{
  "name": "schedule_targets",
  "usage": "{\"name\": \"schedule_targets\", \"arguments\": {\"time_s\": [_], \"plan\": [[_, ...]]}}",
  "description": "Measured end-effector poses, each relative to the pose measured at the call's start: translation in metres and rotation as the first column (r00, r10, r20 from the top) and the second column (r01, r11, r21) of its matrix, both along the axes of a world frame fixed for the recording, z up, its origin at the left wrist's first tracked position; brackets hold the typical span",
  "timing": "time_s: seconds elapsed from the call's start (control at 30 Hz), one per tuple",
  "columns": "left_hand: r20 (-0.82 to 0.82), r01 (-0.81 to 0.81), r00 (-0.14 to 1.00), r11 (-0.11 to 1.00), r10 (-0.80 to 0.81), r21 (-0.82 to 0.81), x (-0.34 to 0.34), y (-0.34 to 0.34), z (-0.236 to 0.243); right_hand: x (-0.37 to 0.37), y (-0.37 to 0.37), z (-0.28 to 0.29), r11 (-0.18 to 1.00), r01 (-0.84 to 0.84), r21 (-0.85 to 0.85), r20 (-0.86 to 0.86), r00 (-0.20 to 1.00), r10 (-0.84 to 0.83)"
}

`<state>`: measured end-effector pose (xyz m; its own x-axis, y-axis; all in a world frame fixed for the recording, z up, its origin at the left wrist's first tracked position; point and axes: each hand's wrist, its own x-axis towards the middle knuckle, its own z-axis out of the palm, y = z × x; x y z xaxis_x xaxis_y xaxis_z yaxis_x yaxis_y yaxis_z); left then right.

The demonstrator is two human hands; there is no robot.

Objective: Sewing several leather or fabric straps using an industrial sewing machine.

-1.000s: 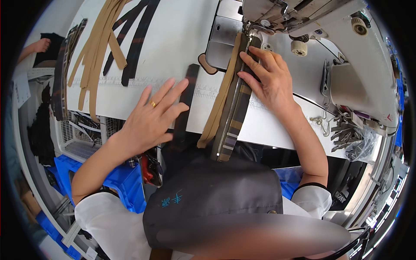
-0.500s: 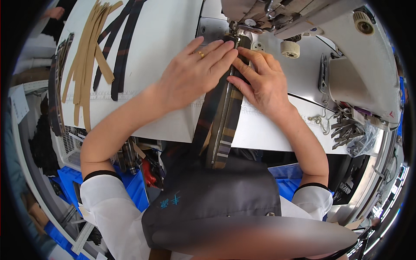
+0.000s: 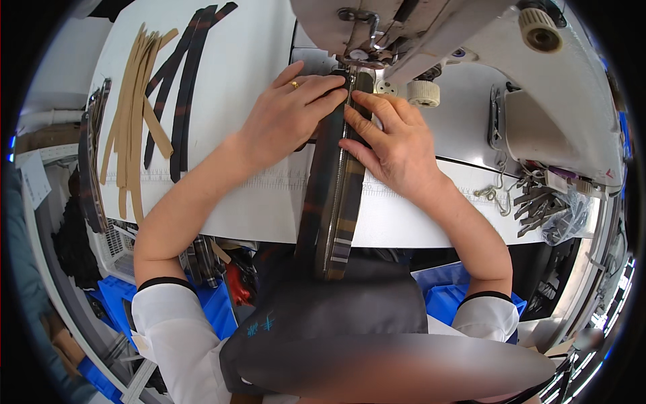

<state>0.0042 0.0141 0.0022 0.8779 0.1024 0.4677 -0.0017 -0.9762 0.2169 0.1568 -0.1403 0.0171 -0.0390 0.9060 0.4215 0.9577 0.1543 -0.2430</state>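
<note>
A dark plaid fabric strip with a metal zipper [image 3: 340, 178] runs from under the sewing machine head [image 3: 367, 47] down to the dark apron over my lap. My left hand [image 3: 286, 114], with a gold ring, lies flat along the strip's left side, its fingers stretched toward the presser foot. On the zipper's right side rests my right hand [image 3: 397, 138], its fingers extended and the thumb spread lower on the strip. Both hands' fingertips touch the strip just in front of the machine's foot. The needle itself is too small to make out.
Tan strips [image 3: 131, 121] and dark plaid strips [image 3: 185, 101] lie on the white table [image 3: 235, 67] at left. A pile of grey metal pieces [image 3: 535, 205] and a clear plastic bag [image 3: 568, 219] sit at right. Blue bins [image 3: 447, 296] stand below the table.
The whole view has shifted slightly, so the machine and strip appear lower and further left. Both hands stay on the zipper strip near the machine's foot.
</note>
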Motion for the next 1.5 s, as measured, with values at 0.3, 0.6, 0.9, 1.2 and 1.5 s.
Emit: {"name": "schedule_targets", "arguments": {"time_s": [0.3,0.6,0.9,1.2,1.5], "plan": [[0.034,-0.034,0.999,0.995,0.031,0.091,0.0057,0.0005,0.0014,0.0008,0.0005,-0.0015,0.998,0.001,0.066,-0.04,0.999,0.002],[0.013,-0.052,0.999,0.994,0.051,0.099,0.007,0.0024,0.0015,0.002,0.0003,-0.0042,0.996,0.003,0.086,-0.069,0.998,0.003],[0.074,-0.053,0.996,0.992,0.045,0.118,0.0063,0.0017,0.0041,0.001,0.0,-0.0021,0.997,-0.003,0.078,-0.07,0.997,0.009],[0.079,-0.059,0.996,0.99,0.049,0.128,0.0082,0.0037,0.002,0.0023,0.0006,-0.0018,0.997,-0.001,0.076,-0.063,0.998,0.006],[0.059,-0.073,0.996,0.989,0.066,0.127,0.005,0.0035,-0.0006,0.0016,0.0004,-0.0012,0.998,-0.008,0.058,-0.065,0.998,0.012]]}}
